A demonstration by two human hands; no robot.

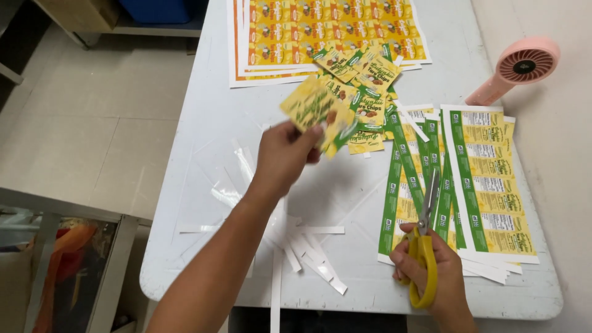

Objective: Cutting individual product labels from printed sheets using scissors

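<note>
Fingers (311, 132) pinched on yellow label (308, 106)

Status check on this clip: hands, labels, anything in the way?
Left hand pinching cut yellow label above label pile. Right hand gripping yellow-handled scissors over green label strips. White offcuts litter the table; nothing blocking.
</note>
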